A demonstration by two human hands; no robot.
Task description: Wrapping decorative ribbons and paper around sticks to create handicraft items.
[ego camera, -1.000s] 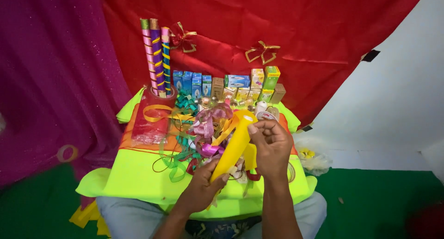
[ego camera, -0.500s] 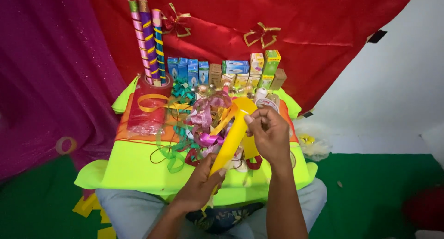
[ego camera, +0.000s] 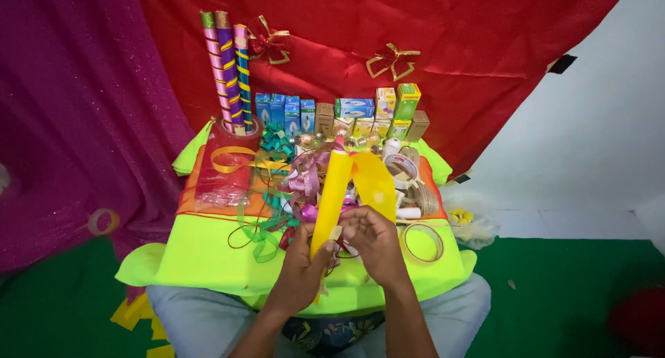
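Note:
A rolled yellow paper tube (ego camera: 331,195) stands tilted over the lap table, with a loose yellow flap (ego camera: 374,178) hanging off its top to the right. My left hand (ego camera: 299,264) grips the tube's lower end. My right hand (ego camera: 376,241) pinches at the same lower end, fingers touching a small pale strip there. Under and behind the tube lies a tangle of curled ribbons (ego camera: 301,181) in pink, green and gold.
A neon yellow-green cloth (ego camera: 208,254) covers the lap table. A clear tape roll (ego camera: 422,241) lies at the right. Striped wrapping rolls (ego camera: 228,70) stand back left; small boxes (ego camera: 346,112) line the back. An orange sheet (ego camera: 222,185) lies left. Red and purple drapes hang behind.
My right hand came down from the tube's upper part to its lower end beside my left hand. The tube now stands more upright and its yellow flap hangs free.

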